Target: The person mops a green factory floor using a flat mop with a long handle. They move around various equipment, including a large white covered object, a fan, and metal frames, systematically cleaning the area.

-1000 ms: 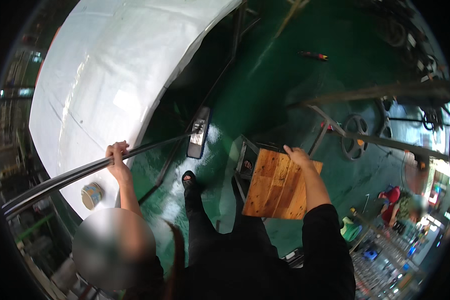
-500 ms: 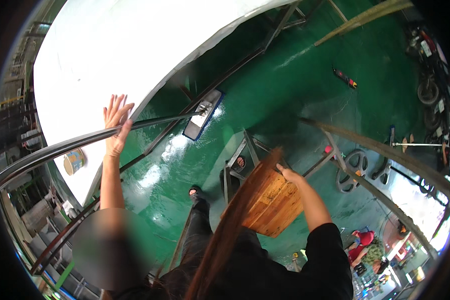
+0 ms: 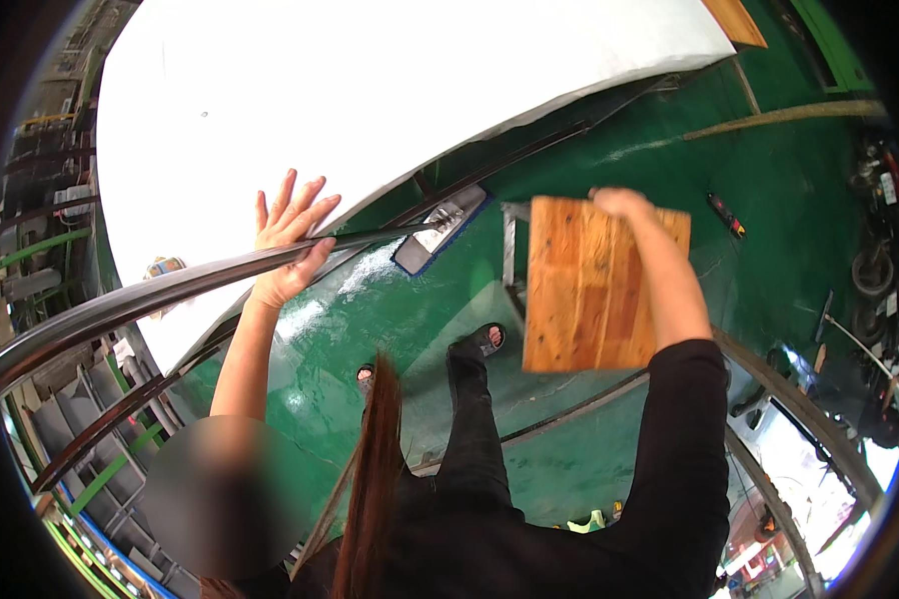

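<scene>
Stool (image 3: 569, 290) with a squarish top of orange-brown planks, streaked with grain and dotted with dark knots; part of its grey metal frame (image 3: 509, 245) shows at the left side. The second thing is a mop: a long, glossy dark pole (image 3: 170, 293) leading to a flat grey head (image 3: 415, 255) edged in blue, resting on the green floor (image 3: 589, 424) beside the white-covered desk (image 3: 390, 80).

The stool's top lies right under the right hand (image 3: 626, 205), which grips its far edge, the fingertips hidden beyond it. Whether the legs touch the floor, I cannot tell. The mop's pole crosses the left hand (image 3: 292, 238) at the thumb, with the head out ahead and to the right of that hand. The left hand's fingers are spread over the desk's near edge, not curled round the pole; whether they press the desk is unclear.
</scene>
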{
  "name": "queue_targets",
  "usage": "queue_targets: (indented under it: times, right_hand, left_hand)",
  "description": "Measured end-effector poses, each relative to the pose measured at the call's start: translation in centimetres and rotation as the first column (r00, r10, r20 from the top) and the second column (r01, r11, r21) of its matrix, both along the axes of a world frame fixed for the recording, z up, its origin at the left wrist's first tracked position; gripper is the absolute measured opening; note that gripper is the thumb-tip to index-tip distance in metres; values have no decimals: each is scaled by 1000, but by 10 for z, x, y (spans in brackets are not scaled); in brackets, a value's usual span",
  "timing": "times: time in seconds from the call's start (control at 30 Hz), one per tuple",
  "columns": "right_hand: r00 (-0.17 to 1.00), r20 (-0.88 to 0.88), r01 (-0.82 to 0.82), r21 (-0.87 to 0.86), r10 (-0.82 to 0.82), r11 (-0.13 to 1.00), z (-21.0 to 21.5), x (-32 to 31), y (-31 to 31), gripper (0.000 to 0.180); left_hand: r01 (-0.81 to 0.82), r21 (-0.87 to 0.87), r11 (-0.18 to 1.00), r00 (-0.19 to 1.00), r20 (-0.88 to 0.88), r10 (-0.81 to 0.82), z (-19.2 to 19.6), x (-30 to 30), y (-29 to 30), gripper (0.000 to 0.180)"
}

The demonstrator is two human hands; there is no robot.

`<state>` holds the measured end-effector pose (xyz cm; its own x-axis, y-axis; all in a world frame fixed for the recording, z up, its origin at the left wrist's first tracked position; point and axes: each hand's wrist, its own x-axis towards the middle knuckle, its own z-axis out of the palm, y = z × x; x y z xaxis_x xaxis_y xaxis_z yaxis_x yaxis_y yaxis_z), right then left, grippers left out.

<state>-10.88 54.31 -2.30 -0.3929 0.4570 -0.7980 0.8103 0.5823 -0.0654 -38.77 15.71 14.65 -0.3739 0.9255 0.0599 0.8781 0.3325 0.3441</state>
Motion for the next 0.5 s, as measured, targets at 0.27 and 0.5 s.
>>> queue_targets:
  times: [0.27, 0.5]
  right_hand:
    - [928, -372, 125, 388, 31, 913, 40, -42, -11, 47]
    - [913, -356, 294, 244, -197, 924, 63, 71, -198, 51]
  left_hand:
    - [8, 2, 1000, 999, 33, -9, -4, -11, -15, 51]
    - [46, 31, 998, 997, 54, -47, -4, -16, -16, 50]
